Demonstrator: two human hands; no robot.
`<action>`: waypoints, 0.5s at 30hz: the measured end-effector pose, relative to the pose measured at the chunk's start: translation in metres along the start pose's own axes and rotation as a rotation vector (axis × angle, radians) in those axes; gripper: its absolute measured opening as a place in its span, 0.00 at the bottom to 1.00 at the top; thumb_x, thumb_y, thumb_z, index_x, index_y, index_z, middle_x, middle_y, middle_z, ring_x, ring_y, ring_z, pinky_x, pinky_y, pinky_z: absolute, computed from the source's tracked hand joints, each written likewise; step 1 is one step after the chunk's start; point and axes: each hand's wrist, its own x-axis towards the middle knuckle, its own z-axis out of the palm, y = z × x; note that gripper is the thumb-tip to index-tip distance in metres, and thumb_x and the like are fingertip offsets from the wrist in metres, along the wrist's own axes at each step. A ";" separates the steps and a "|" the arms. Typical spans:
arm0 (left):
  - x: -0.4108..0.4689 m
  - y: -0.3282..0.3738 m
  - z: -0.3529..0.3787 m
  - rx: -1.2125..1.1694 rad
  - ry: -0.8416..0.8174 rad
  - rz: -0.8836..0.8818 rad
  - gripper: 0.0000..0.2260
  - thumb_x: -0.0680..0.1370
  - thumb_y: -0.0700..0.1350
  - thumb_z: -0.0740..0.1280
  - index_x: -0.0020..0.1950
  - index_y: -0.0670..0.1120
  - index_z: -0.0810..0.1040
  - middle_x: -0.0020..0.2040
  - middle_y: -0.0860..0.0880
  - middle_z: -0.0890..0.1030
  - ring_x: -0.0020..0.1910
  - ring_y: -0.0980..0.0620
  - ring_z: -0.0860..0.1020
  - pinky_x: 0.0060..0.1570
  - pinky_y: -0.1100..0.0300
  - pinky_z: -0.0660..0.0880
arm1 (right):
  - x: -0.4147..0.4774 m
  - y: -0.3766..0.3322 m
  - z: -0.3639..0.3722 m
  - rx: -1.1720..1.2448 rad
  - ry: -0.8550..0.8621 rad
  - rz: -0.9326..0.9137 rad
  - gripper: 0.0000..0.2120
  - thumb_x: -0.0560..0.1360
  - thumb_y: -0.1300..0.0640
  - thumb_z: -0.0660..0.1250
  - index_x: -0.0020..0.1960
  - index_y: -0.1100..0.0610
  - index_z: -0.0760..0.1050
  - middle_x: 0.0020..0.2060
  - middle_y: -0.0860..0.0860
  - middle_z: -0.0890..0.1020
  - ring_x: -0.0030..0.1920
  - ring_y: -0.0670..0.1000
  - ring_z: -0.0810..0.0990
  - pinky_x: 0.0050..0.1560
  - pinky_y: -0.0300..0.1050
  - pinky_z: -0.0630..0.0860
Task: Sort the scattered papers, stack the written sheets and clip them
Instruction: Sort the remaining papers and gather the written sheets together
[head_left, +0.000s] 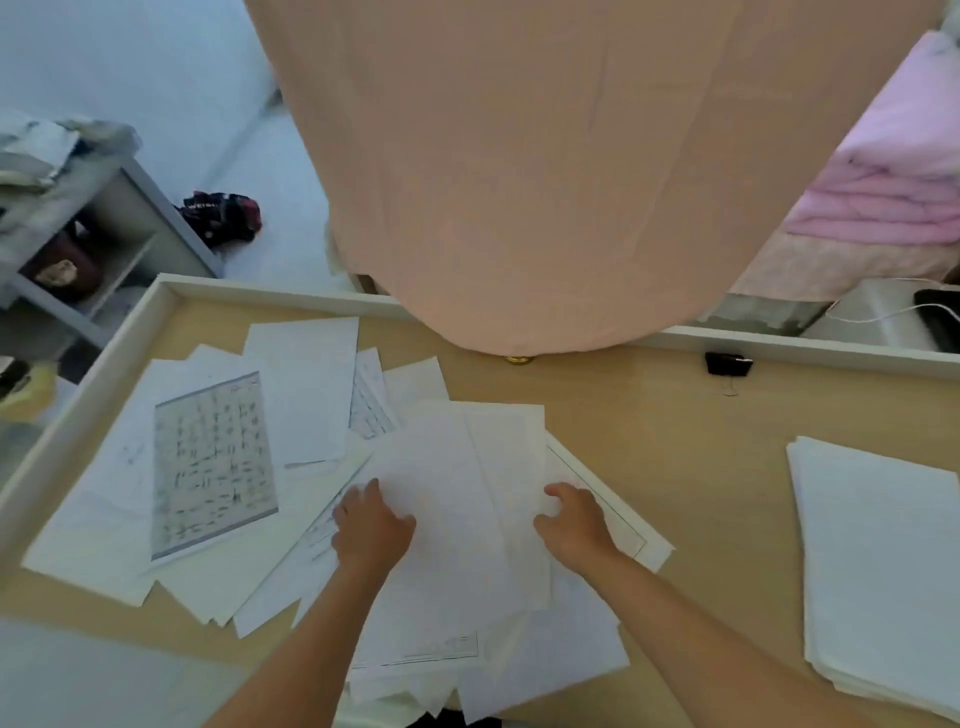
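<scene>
Gripping the top sheet on scattered papers at the middle of the table, long axis running near to far; curling left hand onto its left edge, right hand onto its right.

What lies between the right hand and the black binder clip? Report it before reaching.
Nothing visible. The right hand rests on the loose sheets; the binder clip lies by the far rim, with only bare tabletop between them. The neat stack sits further right, off that line.
</scene>
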 end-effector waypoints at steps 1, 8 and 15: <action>0.004 -0.013 0.000 0.007 -0.049 -0.032 0.38 0.74 0.56 0.70 0.79 0.50 0.56 0.79 0.44 0.54 0.78 0.41 0.53 0.69 0.39 0.63 | -0.001 -0.008 0.012 -0.001 0.066 0.052 0.31 0.74 0.55 0.68 0.75 0.53 0.63 0.70 0.54 0.67 0.70 0.56 0.67 0.60 0.47 0.72; -0.005 -0.039 0.015 -0.004 -0.084 0.173 0.38 0.76 0.55 0.69 0.80 0.54 0.52 0.81 0.48 0.48 0.79 0.45 0.49 0.72 0.41 0.59 | 0.005 -0.043 0.063 0.027 0.205 0.283 0.41 0.69 0.51 0.75 0.75 0.56 0.57 0.68 0.58 0.62 0.68 0.60 0.64 0.57 0.50 0.70; 0.019 -0.029 0.000 -0.541 -0.115 -0.038 0.34 0.72 0.42 0.74 0.75 0.46 0.63 0.71 0.43 0.63 0.65 0.43 0.70 0.57 0.52 0.75 | 0.003 -0.043 0.066 -0.306 0.424 0.109 0.26 0.70 0.48 0.75 0.64 0.50 0.71 0.62 0.53 0.70 0.60 0.56 0.73 0.61 0.56 0.66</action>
